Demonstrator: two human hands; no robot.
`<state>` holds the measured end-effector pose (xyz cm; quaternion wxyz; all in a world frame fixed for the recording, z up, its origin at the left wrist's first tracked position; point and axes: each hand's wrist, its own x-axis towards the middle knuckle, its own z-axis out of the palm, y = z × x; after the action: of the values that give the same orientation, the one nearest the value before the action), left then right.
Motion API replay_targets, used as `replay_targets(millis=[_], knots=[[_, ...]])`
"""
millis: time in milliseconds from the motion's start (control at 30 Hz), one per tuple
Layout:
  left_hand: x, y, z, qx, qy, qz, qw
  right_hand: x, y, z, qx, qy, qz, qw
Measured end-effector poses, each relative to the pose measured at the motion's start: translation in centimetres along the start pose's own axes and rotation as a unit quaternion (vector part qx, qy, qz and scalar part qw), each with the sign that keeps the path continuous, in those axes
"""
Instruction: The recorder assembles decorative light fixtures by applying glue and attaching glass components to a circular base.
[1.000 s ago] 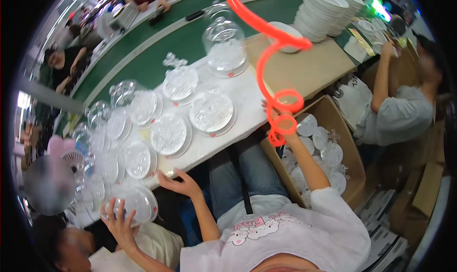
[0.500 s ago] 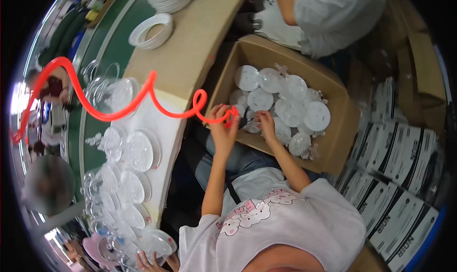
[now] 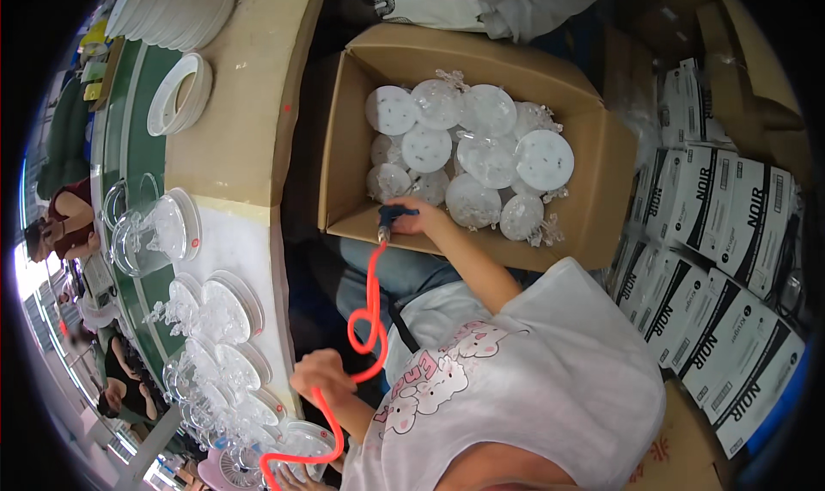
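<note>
My right hand (image 3: 414,217) grips a dark blue air blow gun (image 3: 395,213) at the near left edge of the cardboard box (image 3: 593,181). From the gun's metal fitting a red coiled hose (image 3: 372,285) drops toward me in a loop. My left hand (image 3: 321,372) is closed on the hose beside the table edge; its fingertips are partly hidden. In the box lie several round white discs (image 3: 545,160) with clear plastic pieces around them.
On the left table (image 3: 284,87) stand stacked white rings (image 3: 185,95) and several clear-and-white round pieces (image 3: 230,306). Another person's hand (image 3: 301,478) is at the lower left. A co-worker's sleeve (image 3: 541,1) shows beyond the box. Printed cartons (image 3: 722,216) are piled at right.
My left hand has moved from the box back toward me. The hose now runs to the lower left instead of across the table. My right hand has moved left with the blow gun.
</note>
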<state>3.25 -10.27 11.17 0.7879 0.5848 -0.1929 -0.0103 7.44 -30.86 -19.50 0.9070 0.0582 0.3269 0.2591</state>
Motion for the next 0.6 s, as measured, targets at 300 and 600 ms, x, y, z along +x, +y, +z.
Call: replay_targets(millis=[300,600], knots=[[3.6,-13.2,-2.0,-0.095,0.065,-0.496,0.861,-11.1,5.7,10.6,-0.229,-0.139,-0.038,0.963],[8.2,-21.9,5.5,-0.112,0.031,-0.38,0.918,-15.2,5.1,12.7,-0.615,0.075,-0.316,0.719]])
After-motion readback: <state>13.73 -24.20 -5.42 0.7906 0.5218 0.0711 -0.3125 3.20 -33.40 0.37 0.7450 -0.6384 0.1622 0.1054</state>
